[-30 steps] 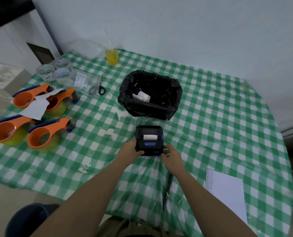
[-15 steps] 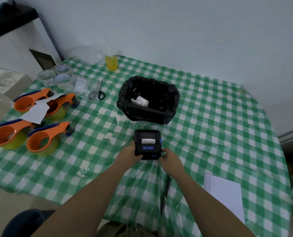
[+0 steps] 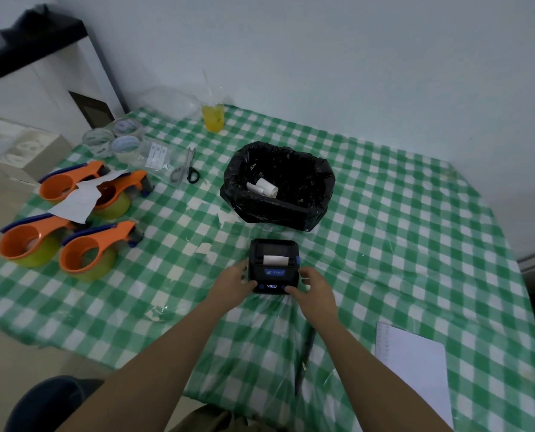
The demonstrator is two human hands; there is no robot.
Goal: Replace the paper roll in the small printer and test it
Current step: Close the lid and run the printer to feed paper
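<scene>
A small black printer point(image 3: 274, 265) sits on the green checked tablecloth point(image 3: 400, 244), near the table's middle. A short strip of white paper point(image 3: 275, 260) sticks out of its slot, and a small display at its front edge is lit. My left hand point(image 3: 236, 277) grips the printer's left side. My right hand point(image 3: 313, 283) holds its right front corner, thumb on the front edge. Behind the printer stands a bin lined with a black bag point(image 3: 278, 185), and a used white paper roll point(image 3: 263, 186) lies inside it.
Several orange tape dispensers point(image 3: 85, 254) stand at the left, one under a scrap of white paper. Scissors point(image 3: 186, 171), clear tape rolls point(image 3: 110, 140) and a yellow drink point(image 3: 213, 116) sit at the back left. A white sheet point(image 3: 416, 366) lies front right.
The printer's display has lit up. My right hand has shifted onto the printer's right front corner. The camera view has tilted up slightly.
</scene>
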